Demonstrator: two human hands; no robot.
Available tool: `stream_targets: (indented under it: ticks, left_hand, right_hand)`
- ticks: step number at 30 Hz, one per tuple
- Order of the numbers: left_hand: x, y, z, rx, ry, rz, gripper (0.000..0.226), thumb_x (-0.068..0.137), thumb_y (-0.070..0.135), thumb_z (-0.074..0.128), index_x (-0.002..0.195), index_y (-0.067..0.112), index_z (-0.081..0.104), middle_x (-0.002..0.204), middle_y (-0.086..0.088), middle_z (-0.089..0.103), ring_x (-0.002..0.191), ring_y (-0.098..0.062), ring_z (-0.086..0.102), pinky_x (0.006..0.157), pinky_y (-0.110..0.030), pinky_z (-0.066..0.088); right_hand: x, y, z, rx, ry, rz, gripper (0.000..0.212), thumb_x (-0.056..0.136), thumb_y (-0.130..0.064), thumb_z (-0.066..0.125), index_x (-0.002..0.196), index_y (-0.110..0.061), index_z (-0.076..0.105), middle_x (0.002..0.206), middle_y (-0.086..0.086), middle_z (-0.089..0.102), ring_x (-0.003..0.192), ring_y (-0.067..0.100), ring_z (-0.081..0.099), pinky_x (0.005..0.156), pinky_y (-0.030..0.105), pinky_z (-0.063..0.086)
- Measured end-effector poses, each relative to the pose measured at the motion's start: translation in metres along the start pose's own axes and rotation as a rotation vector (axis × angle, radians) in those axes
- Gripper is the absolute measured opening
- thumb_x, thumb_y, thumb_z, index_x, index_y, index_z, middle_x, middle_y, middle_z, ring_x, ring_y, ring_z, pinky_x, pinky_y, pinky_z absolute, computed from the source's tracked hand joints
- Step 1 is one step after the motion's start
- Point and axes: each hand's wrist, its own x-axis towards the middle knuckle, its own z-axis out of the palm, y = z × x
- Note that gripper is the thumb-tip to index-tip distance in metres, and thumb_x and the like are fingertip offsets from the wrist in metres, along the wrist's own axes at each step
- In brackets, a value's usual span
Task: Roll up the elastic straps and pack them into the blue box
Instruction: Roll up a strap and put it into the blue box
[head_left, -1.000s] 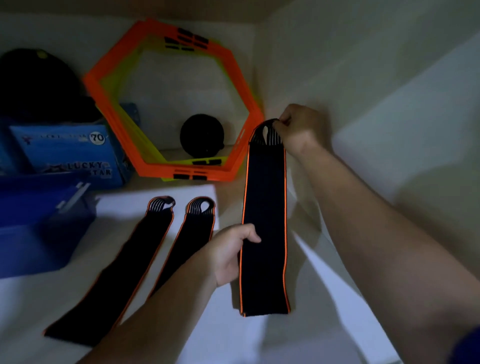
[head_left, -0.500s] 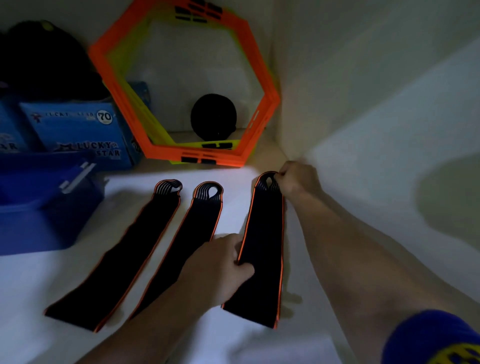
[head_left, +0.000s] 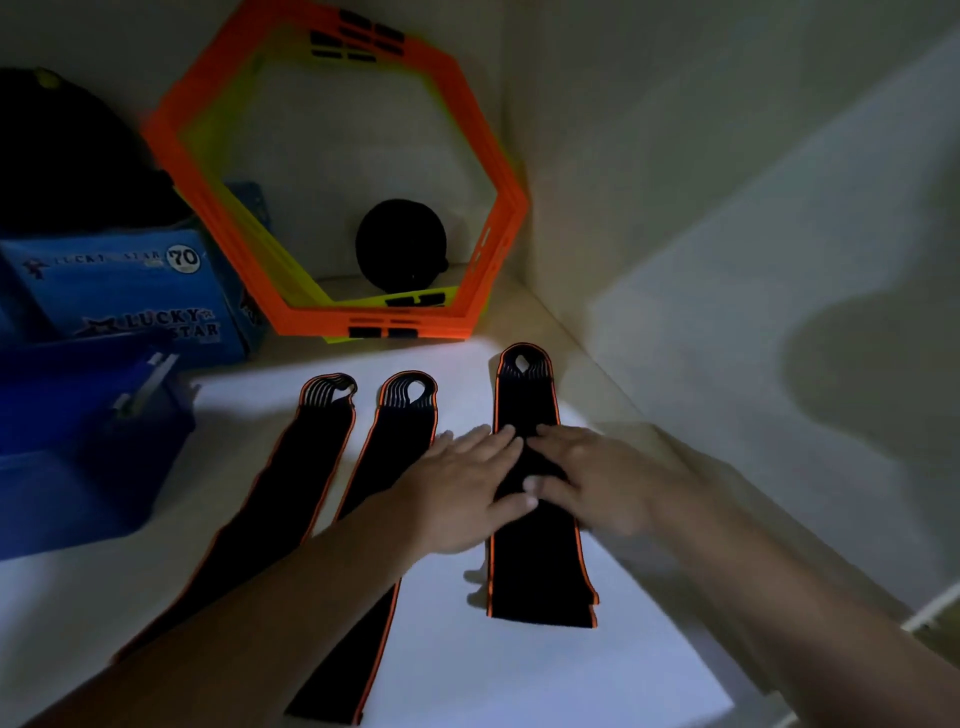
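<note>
Black strap (head_left: 540, 577): lying flat right of centre, its long axis running from the lower frame up to the loop end; its near end is looking doubled.
Left hand (head_left: 457, 493): we are pressing it flat on the strap's middle, fingers straight, gripping nothing.
Right hand (head_left: 602, 478): we are pressing it flat alongside, fingertips touching the left's, gripping nothing.
Coming move: we are judging the roll as running along that axis from one end, with both hands equally near.
Middle strap (head_left: 402, 431) and left strap (head_left: 311, 457): lying unrolled, parallel, left of the hands.
Blue box (head_left: 78, 499): sitting at the left edge, on the left hand's side; we are not making out its contents.
</note>
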Motion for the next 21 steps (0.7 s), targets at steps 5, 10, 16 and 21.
stream_targets:
  ticks: [5,10,16,21]
  left_hand:
    - [-0.009,0.007,0.010,0.031,0.089,-0.027,0.076,0.098,0.066,0.014,0.161,0.025,0.001,0.169,0.008,-0.006,0.155,-0.011,-0.010,0.125,-0.046,-0.002]
    - [-0.063,0.011,-0.007,-0.287,0.251,0.162,0.065,0.090,0.042,0.029,0.152,0.025,0.041,0.160,0.008,0.036,0.148,-0.008,0.027,0.121,-0.034,0.023]
    - [-0.129,0.030,0.011,-0.422,0.192,0.240,0.070,0.084,0.034,0.038,0.154,0.034,0.036,0.161,0.027,0.023,0.148,0.012,0.011,0.120,-0.015,0.015]
    - [-0.124,0.052,0.032,-0.392,0.394,0.080,0.052,0.088,0.036,0.052,0.140,0.039,0.054,0.144,0.030,0.050,0.133,0.011,0.039,0.108,-0.012,0.035]
  right_hand:
    - [-0.013,0.000,0.017,-0.063,0.041,0.045,0.074,0.100,-0.065,0.019,0.162,-0.024,0.016,0.171,-0.001,0.007,0.158,0.013,0.002,0.127,0.043,0.012]
    - [-0.077,-0.016,0.006,0.299,0.273,-0.110,0.052,0.096,-0.039,0.041,0.140,-0.019,0.058,0.144,-0.003,0.057,0.134,0.010,0.051,0.112,0.024,0.037]
    - [-0.134,-0.021,0.032,0.356,0.227,-0.175,0.059,0.084,-0.038,0.061,0.142,-0.028,0.057,0.146,-0.027,0.048,0.143,-0.017,0.027,0.111,0.014,0.035]
    - [-0.134,-0.023,0.054,0.292,0.374,-0.191,0.046,0.089,-0.047,0.063,0.133,-0.032,0.064,0.145,-0.023,0.055,0.138,-0.012,0.041,0.108,0.019,0.042]
